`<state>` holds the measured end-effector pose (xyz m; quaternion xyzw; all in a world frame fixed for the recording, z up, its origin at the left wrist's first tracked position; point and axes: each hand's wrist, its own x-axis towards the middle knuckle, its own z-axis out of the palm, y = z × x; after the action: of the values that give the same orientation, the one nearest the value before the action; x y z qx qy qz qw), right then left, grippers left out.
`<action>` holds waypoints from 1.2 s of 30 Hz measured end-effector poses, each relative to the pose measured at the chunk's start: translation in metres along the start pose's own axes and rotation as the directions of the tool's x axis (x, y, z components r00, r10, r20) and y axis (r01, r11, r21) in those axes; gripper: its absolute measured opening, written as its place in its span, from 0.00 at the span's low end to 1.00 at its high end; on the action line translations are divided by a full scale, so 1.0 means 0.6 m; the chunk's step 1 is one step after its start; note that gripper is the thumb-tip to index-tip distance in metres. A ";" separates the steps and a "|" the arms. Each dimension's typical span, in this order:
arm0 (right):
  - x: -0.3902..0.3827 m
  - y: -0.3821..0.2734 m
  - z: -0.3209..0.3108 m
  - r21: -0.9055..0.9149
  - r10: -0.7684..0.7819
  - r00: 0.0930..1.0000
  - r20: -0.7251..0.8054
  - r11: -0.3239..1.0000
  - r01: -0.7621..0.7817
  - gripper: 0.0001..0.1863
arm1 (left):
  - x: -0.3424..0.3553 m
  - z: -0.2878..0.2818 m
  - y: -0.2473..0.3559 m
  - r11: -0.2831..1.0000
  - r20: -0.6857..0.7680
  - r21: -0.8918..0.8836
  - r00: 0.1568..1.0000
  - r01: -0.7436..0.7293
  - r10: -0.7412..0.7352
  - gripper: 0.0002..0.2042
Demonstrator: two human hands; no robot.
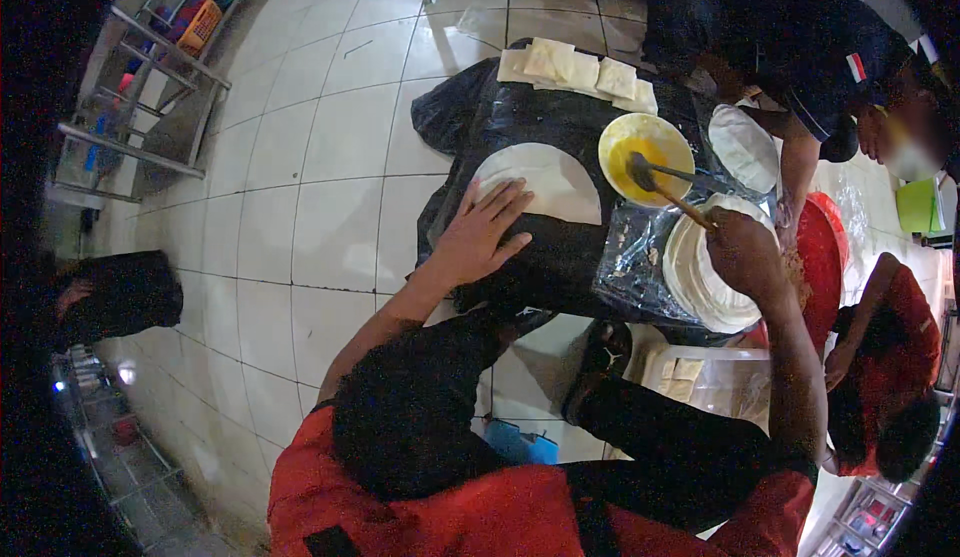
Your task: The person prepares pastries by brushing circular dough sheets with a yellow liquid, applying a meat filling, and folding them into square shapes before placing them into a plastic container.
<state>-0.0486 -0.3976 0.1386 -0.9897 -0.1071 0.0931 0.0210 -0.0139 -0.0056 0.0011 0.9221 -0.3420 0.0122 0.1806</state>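
My left hand lies flat with fingers spread on the near-left part of a thin white dough wrapper, which shows a straight near edge. My right hand is closed around the handle of a wooden-handled utensil. Its dark end reaches into a bowl of yellow liquid, where a second, dark-handled utensil also rests. Below my right hand is a stack of round white wrappers, partly covered by that hand. Everything stands on a low surface covered in black plastic.
Folded square pastries line the far edge. A white round wrapper or plate lies near a co-worker in dark clothes. A red basin and another person in red are at right. Metal racks stand left.
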 end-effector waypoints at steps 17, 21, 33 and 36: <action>0.063 -0.032 0.014 0.653 -0.129 0.991 0.042 0.754 0.070 0.11 | -0.018 -0.003 -0.069 0.986 -0.064 0.077 0.988 0.148 -0.143 0.22; 0.105 -0.094 0.048 0.391 -0.338 0.938 -0.074 0.856 0.339 0.11 | -0.006 0.008 -0.077 0.990 -0.108 0.006 0.984 0.143 -0.142 0.21; 0.103 -0.075 0.011 0.178 -0.336 0.942 0.021 0.928 0.327 0.11 | -0.018 0.015 -0.086 0.984 -0.135 -0.072 0.976 0.165 -0.174 0.20; 0.125 -0.127 0.037 0.255 -0.367 0.927 0.071 0.905 0.339 0.11 | -0.010 0.013 -0.084 0.984 -0.132 -0.069 0.977 0.162 -0.169 0.21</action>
<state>0.0036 -0.3068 0.1079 -0.9368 -0.2738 0.1579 0.1499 0.0130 0.0306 -0.0235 0.9388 -0.2510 0.0508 0.2306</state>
